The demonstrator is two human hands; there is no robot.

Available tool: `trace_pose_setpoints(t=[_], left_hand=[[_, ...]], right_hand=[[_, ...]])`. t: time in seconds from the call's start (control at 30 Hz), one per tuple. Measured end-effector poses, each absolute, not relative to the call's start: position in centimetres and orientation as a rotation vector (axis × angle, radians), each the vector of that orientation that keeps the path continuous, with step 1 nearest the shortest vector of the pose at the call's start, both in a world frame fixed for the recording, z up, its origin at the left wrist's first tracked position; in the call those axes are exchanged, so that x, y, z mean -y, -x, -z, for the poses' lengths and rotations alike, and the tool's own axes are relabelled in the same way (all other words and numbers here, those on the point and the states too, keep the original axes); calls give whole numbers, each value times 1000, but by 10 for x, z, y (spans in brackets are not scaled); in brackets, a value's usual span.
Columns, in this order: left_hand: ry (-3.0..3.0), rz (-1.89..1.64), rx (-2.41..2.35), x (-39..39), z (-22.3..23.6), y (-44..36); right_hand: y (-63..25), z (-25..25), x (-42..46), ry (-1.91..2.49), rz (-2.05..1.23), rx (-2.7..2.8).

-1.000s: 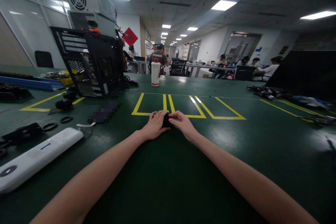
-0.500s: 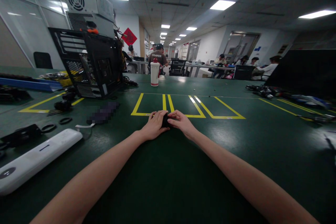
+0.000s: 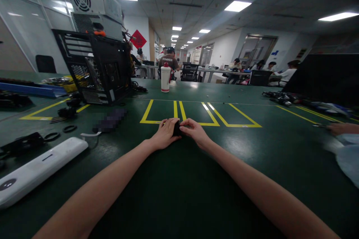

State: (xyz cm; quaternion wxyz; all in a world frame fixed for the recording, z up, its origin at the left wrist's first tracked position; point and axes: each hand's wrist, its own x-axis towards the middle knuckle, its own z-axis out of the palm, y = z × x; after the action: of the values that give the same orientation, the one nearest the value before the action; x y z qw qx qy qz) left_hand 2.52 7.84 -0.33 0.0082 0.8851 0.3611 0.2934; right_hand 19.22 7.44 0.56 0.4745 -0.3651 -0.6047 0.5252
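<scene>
My left hand (image 3: 166, 133) is closed around a small black object (image 3: 177, 129), mostly hidden by the fingers, so its kind does not show. On its right side, my right hand (image 3: 194, 131) pinches at the same black piece with thumb and fingertips. Both hands are just in front of the yellow tape outlines (image 3: 179, 122) on the green table (image 3: 179, 186). Whether the piece rests on the table or is held slightly above it, I cannot tell.
To the left are a long white device (image 3: 46, 170), black rings (image 3: 70, 129) and a black computer case (image 3: 95, 67) with power supplies on top. A white bottle (image 3: 165, 79) stands beyond my hands. Another person's hand (image 3: 343, 129) reaches in at the right edge, near dark tools and cables.
Another person's hand and light sleeve have come in at the right edge, over the dark item there. My two hands and the black piece have hardly moved.
</scene>
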Motion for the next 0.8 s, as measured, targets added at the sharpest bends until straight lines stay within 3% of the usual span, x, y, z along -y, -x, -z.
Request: trace_pose_setpoints(t=[0.8], left_hand=[[-2776, -893, -1116, -79, 3, -24]], right_hand=[[-201, -9, -83, 940, -1328, 1607]])
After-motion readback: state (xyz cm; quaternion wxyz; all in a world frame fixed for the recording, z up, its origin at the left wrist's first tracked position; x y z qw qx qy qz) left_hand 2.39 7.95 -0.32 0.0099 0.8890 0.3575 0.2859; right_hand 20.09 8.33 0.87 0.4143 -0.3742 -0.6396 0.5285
